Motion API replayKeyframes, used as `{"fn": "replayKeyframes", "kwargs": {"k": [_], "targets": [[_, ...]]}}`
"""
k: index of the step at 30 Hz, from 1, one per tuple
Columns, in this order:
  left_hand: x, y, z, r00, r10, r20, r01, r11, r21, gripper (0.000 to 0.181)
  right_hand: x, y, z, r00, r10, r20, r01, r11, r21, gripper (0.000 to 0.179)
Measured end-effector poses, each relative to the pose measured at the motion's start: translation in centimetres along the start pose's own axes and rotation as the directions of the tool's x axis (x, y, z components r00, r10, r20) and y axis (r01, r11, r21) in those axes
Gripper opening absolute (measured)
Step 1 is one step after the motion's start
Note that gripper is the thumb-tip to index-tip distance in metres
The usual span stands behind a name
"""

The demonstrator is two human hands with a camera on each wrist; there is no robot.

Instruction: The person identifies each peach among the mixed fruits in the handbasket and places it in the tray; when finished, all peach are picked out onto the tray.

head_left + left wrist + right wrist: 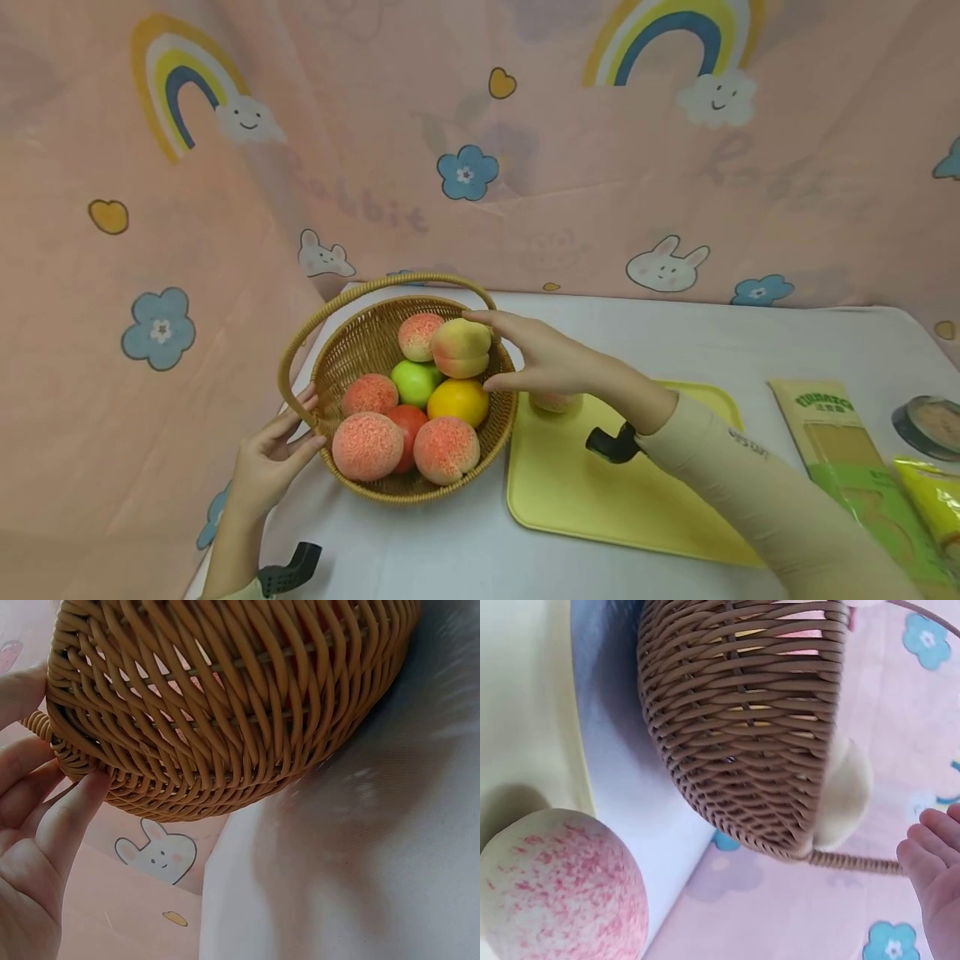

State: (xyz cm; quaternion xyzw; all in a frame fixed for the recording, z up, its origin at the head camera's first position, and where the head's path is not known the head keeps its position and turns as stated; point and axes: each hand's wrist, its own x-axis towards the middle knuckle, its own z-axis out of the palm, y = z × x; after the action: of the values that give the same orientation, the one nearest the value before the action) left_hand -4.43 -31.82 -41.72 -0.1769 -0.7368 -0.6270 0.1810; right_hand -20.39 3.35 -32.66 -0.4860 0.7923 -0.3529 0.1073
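A round wicker basket [360,333] with an arched handle stands on the table, holding several fruits. My left hand [262,458] pinches its left rim at the handle's foot; in the left wrist view, fingers and thumb lie about the woven edge. My right hand [551,354] hovers at the basket's right rim with its fingers extended, beside a yellow-pink peach [461,348] on top of the pile. The right wrist view shows that hand [941,877] apart from the basket. Several pink peaches [367,446], a green apple [416,383], a yellow fruit [459,403] and a red fruit [408,433] lie inside.
Right of the basket lies a yellow tray [600,500] with another peach [562,892] on it, partly hidden by my right arm in the head view. Farther right are a green-and-tan package [847,450], a round container [930,425] and a yellow packet [933,500]. Printed cloth hangs behind.
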Motion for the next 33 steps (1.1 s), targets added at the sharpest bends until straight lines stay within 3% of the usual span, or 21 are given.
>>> {"fn": "replayKeyframes", "kwargs": {"k": [9,20,29,33], "targets": [[0.0,0.0,0.0,1.000,-0.026,-0.008,0.026,0.999,0.030,0.047,3.5,0.2,1.7,0.993,0.052,0.105,-0.043,0.995,-0.085,0.085],[0.0,-0.3,-0.1,1.000,-0.025,-0.014,0.026,0.999,0.021,0.047,5.3,0.3,2.7,0.974,0.127,0.187,-0.077,0.964,-0.253,0.086],[0.0,0.0,0.0,0.998,-0.051,-0.022,0.052,0.998,0.041,0.048,5.5,0.5,3.4,0.995,0.022,0.101,0.021,0.915,-0.404,0.064],[-0.1,0.0,0.0,0.999,-0.043,-0.023,0.044,0.998,0.043,0.047,5.5,0.7,3.6,0.998,-0.008,0.067,0.034,0.916,-0.401,0.063]]}}
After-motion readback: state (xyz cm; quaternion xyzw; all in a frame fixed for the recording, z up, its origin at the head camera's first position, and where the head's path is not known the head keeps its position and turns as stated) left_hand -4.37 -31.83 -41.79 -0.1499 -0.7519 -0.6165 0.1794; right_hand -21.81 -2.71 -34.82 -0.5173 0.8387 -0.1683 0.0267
